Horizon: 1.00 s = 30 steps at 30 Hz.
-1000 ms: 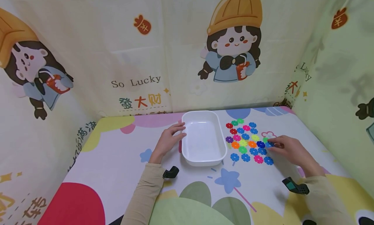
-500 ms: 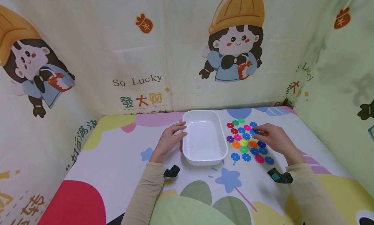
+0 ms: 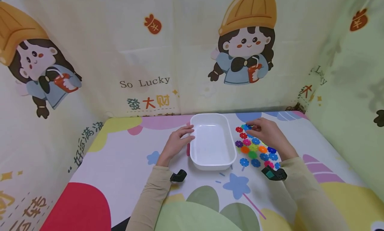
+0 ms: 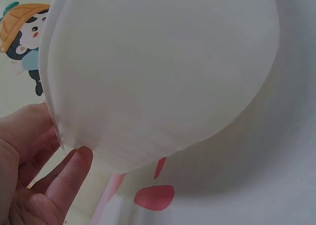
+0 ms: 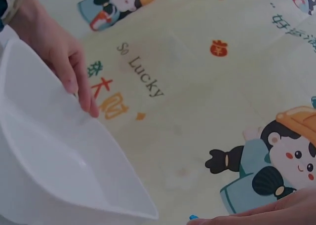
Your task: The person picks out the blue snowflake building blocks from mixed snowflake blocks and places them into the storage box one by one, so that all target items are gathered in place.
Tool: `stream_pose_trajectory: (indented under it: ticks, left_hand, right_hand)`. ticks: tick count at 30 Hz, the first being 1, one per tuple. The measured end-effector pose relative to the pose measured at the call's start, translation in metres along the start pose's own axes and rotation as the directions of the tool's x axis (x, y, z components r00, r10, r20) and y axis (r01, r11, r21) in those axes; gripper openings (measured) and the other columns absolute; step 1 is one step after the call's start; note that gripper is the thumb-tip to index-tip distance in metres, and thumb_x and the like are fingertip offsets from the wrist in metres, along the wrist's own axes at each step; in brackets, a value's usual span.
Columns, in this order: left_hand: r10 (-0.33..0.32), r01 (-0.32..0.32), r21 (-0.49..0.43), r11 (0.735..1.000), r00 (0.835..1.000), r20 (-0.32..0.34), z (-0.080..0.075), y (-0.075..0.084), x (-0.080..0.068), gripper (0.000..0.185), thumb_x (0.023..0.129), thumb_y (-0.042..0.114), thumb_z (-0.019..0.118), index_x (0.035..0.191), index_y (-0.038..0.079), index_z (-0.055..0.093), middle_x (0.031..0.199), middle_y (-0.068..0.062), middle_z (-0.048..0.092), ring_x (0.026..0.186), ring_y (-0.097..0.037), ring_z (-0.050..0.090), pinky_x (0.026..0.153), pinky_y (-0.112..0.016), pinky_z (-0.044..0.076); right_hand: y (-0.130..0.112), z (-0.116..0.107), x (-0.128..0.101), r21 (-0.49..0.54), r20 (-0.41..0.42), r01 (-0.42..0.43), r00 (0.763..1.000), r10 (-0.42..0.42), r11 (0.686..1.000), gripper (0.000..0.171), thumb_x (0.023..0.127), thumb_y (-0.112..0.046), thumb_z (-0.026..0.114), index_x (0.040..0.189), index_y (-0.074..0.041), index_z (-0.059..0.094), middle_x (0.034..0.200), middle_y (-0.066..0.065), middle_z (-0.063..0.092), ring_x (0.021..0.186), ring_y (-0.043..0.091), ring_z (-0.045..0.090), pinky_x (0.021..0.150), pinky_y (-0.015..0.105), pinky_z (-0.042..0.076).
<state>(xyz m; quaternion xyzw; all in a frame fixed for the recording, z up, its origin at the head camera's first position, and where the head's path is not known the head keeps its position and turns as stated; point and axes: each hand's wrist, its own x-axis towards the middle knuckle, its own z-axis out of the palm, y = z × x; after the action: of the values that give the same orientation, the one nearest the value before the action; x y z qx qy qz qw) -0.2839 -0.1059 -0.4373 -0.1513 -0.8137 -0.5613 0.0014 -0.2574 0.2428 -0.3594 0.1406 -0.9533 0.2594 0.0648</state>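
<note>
A white plastic tray (image 3: 196,161) stands mid-table with bare inside walls. My left hand (image 3: 176,144) rests at its left rim, thumb and fingertips touching the edge, fingers lightly bent. In the left wrist view the thumb (image 4: 74,173) lies against the tray's outer wall (image 4: 163,77). My right hand (image 3: 268,134) hovers over the back of the loose flower-shaped discs, right of the tray, pinching a blue snowflake disc (image 3: 246,127) between thumb and fingers. Only a small blue bit of this snowflake disc (image 5: 193,217) shows at the fingertips in the right wrist view.
Several colourful snowflake discs, among them an orange disc (image 3: 245,150) and a purple disc (image 3: 239,144), lie flat right of the tray. My right forearm and hand hide some. A printed cloth (image 3: 126,171) covers the table, and patterned curtains (image 3: 192,57) hang behind and beside it.
My right hand has picked up a blue disc at the right of the spread and carried it left and back, towards the tray. My left hand stays at the tray rim.
</note>
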Motion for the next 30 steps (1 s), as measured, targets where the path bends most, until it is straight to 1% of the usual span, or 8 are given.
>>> stream_pose_trajectory:
  ticks: [3, 8, 13, 16, 19, 22, 25, 30]
  left_hand:
    - [0.013, -0.013, -0.002, 1.0, 1.0, -0.01, 0.0, -0.001, 0.0, 0.037, 0.092, 0.021, 0.07, 0.125, 0.005, 0.066, 0.143, 0.0, 0.053, 0.142, -0.019, 0.034, 0.111, -0.047, 0.036]
    - [0.023, -0.023, 0.021, 1.0, 1.0, -0.018, -0.001, -0.003, 0.0, 0.035, 0.091, 0.026, 0.071, 0.123, 0.012, 0.069, 0.139, 0.009, 0.055, 0.139, -0.012, 0.037, 0.11, -0.041, 0.038]
    - [0.012, -0.011, 0.027, 1.0, 1.0, -0.021, -0.001, -0.003, 0.0, 0.035, 0.091, 0.026, 0.07, 0.123, 0.013, 0.069, 0.139, 0.011, 0.055, 0.139, -0.012, 0.037, 0.11, -0.04, 0.038]
    - [0.006, -0.005, 0.029, 1.0, 1.0, -0.019, 0.0, -0.003, 0.0, 0.035, 0.091, 0.026, 0.07, 0.124, 0.013, 0.068, 0.139, 0.011, 0.055, 0.139, -0.012, 0.037, 0.11, -0.041, 0.038]
    - [0.002, -0.001, 0.034, 0.999, 1.0, -0.02, 0.001, -0.003, 0.001, 0.035, 0.091, 0.027, 0.07, 0.124, 0.013, 0.068, 0.14, 0.011, 0.054, 0.14, -0.012, 0.036, 0.11, -0.041, 0.038]
    - [-0.002, 0.003, 0.037, 0.999, 1.0, -0.024, 0.0, -0.004, 0.0, 0.036, 0.091, 0.027, 0.07, 0.124, 0.013, 0.068, 0.14, 0.011, 0.054, 0.14, -0.013, 0.036, 0.109, -0.042, 0.039]
    - [-0.003, 0.004, 0.037, 0.999, 1.0, -0.025, 0.0, -0.004, -0.001, 0.036, 0.091, 0.027, 0.07, 0.124, 0.014, 0.068, 0.14, 0.011, 0.054, 0.14, -0.013, 0.035, 0.109, -0.043, 0.039]
    - [0.004, -0.004, 0.027, 1.0, 1.0, -0.023, 0.0, -0.001, -0.001, 0.035, 0.091, 0.028, 0.07, 0.123, 0.015, 0.069, 0.14, 0.011, 0.054, 0.14, -0.012, 0.036, 0.11, -0.042, 0.038]
  right_hand:
    - [-0.008, 0.002, 0.007, 0.008, 0.015, -0.006, 1.0, 0.006, 1.0, 0.04, 0.088, -0.017, 0.073, 0.123, 0.0, 0.066, 0.104, 0.015, 0.066, 0.09, 0.027, 0.06, 0.073, 0.037, 0.06]
    - [-0.022, 0.007, 0.021, 0.033, 0.038, -0.034, 0.999, 0.033, 0.999, 0.043, 0.088, -0.02, 0.073, 0.125, -0.002, 0.064, 0.109, 0.016, 0.064, 0.094, 0.029, 0.062, 0.073, 0.035, 0.06]
    - [-0.036, 0.017, 0.037, 0.06, 0.047, -0.021, 0.999, 0.018, 0.998, 0.039, 0.09, -0.018, 0.072, 0.124, -0.001, 0.065, 0.108, 0.017, 0.06, 0.095, 0.031, 0.06, 0.069, 0.032, 0.059]
    - [-0.043, 0.025, 0.045, 0.08, 0.055, -0.019, 0.998, 0.014, 0.997, 0.037, 0.09, -0.017, 0.072, 0.123, -0.002, 0.066, 0.109, 0.017, 0.061, 0.095, 0.031, 0.06, 0.067, 0.032, 0.059]
    - [-0.05, 0.033, 0.054, 0.09, 0.069, -0.014, 0.998, 0.007, 0.996, 0.037, 0.089, -0.018, 0.073, 0.123, -0.004, 0.067, 0.109, 0.015, 0.063, 0.095, 0.029, 0.06, 0.071, 0.033, 0.059]
    - [-0.056, 0.041, 0.063, 0.093, 0.087, 0.001, 0.996, -0.01, 0.996, 0.036, 0.089, -0.018, 0.073, 0.121, -0.004, 0.067, 0.108, 0.014, 0.065, 0.097, 0.029, 0.06, 0.077, 0.037, 0.058]
    - [-0.064, 0.048, 0.071, 0.099, 0.104, 0.003, 0.995, -0.014, 0.995, 0.035, 0.09, -0.018, 0.072, 0.121, -0.003, 0.067, 0.107, 0.015, 0.064, 0.098, 0.03, 0.059, 0.08, 0.039, 0.056]
    - [-0.073, 0.062, 0.082, 0.129, 0.131, -0.04, 0.991, 0.023, 0.991, 0.036, 0.09, -0.018, 0.072, 0.123, -0.004, 0.066, 0.113, 0.015, 0.059, 0.101, 0.029, 0.057, 0.084, 0.038, 0.056]
